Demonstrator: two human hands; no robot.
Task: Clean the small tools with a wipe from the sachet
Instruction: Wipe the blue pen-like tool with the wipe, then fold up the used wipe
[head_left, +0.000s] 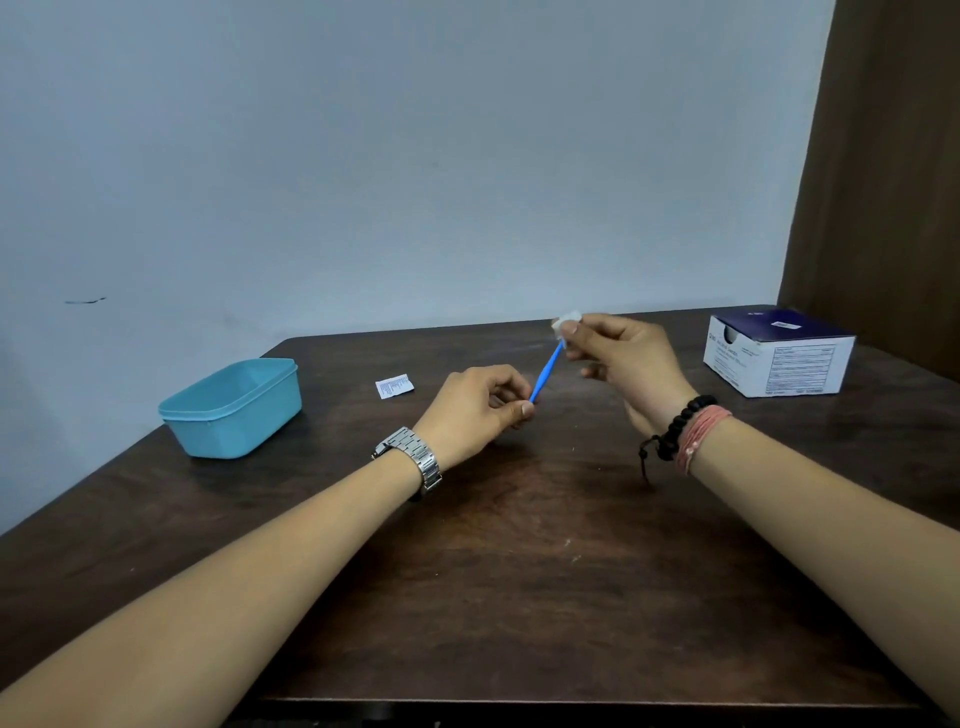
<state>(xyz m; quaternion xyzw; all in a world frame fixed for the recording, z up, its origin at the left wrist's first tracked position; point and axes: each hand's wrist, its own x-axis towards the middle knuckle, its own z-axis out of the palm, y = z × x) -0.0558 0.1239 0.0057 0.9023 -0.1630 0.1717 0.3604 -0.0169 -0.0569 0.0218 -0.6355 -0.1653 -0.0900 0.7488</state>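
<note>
A thin blue tool (545, 371) is held slanted above the dark wooden table (519, 571). My left hand (475, 410) pinches its near, lower end between thumb and fingers. My right hand (628, 364) pinches a small white wipe (566, 321) around the tool's far, upper end, so that tip is hidden. A torn white sachet (394, 385) lies flat on the table, left of my left hand.
A light blue plastic tub (234, 408) stands at the left of the table; its inside is not visible. A dark blue and white carton (779, 353) stands at the back right. A pale wall runs behind the table, and a brown panel rises at the right.
</note>
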